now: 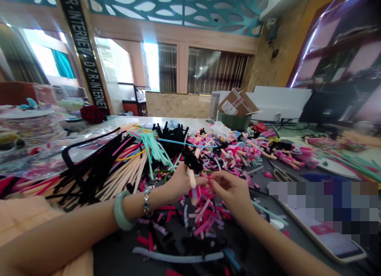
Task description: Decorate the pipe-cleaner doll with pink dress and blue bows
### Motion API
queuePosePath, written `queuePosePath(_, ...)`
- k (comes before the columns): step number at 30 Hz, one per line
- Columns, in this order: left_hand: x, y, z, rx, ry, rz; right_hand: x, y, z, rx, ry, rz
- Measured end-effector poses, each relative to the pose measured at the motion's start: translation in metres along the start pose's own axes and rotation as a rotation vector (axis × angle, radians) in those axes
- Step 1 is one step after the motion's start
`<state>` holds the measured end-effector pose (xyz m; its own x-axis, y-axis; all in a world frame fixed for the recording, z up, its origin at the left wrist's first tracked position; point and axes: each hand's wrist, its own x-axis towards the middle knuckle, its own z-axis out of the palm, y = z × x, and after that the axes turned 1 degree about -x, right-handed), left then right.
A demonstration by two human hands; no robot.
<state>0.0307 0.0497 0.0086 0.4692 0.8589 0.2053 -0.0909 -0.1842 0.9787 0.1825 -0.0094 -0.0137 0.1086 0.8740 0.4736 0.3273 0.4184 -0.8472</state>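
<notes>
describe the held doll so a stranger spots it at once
Over the dark tabletop, find the left hand, beyond a green bangle. It holds the doll, black on top with peach parts. Unlike the dolls heaped beyond, it is held up.

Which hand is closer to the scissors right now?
Right. The right hand is left of the scissors, with a gap; the left hand is farther left, holding the fuzzy doll.

The single head-worn camera looks forward and down over the counter, near the left hand and right hand at mid-frame, with a distant teal lattice along the top edge.
</notes>
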Motion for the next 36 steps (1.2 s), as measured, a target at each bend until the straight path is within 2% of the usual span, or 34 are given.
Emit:
queuePosePath(8,-0.002,0.002,-0.001,0.020,-0.006,-0.010,-0.001,-0.001,-0.002,-0.125,0.037,-0.059)
queuePosePath(18,0.003,-0.008,0.001,-0.122,-0.005,-0.054,0.005,0.006,0.000,0.186,-0.019,0.103)
queuePosePath(23,0.004,-0.010,-0.001,-0.121,0.021,-0.004,0.006,0.009,0.000,0.212,0.032,0.105)
queuePosePath(29,0.002,-0.007,-0.003,-0.072,-0.027,0.034,0.006,0.009,0.000,0.150,0.111,0.050)
queuePosePath(36,0.001,-0.007,-0.003,-0.033,-0.012,0.054,0.005,0.008,-0.001,0.140,0.161,0.040)
